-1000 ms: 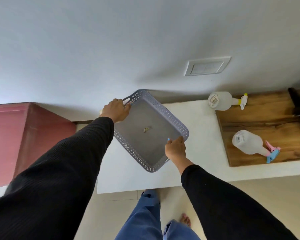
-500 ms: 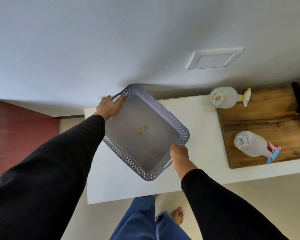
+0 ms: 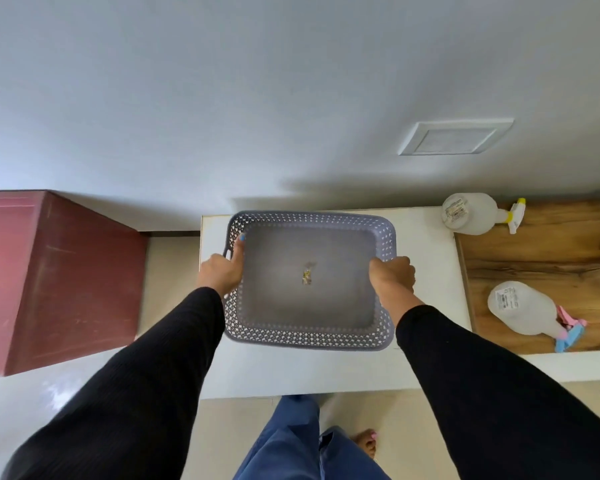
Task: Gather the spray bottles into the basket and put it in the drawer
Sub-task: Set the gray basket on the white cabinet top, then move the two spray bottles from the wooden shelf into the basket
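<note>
- Grey plastic basket (image 3: 309, 336): rectangular, rounded corners, lattice-perforated walls, smooth solid floor w/ a small yellowish scrap (image 3: 306, 273) near the middle. Sits squared over the white desk (image 3: 426, 306), near its left end; can't tell if resting or just above.
- Left hand (image 3: 220, 275): curled over the left rim by the handle cutout, one finger stretched along the inside wall, blue nail showing.
- Right hand (image 3: 392, 275): fingers wrapped over the right rim, gripping it; knuckles up.
- Both sleeves black, ribbed knit.
- Yellow bottle (image 3: 471, 213): translucent white plastic, round body, yellow/white trigger; lies on its side at the desk's back edge, beside the wood board (image 3: 541, 258). Label on base, text too small to read.
- Pink bottle (image 3: 523, 311): same frosted plastic, pink/blue trigger; lies on its side on the board, right of the basket, well apart. Label unreadable.
- Board: brown, strong grain, matte.
- Red cabinet (image 3: 59, 271) at left, white wall plate (image 3: 454, 137) above.
</note>
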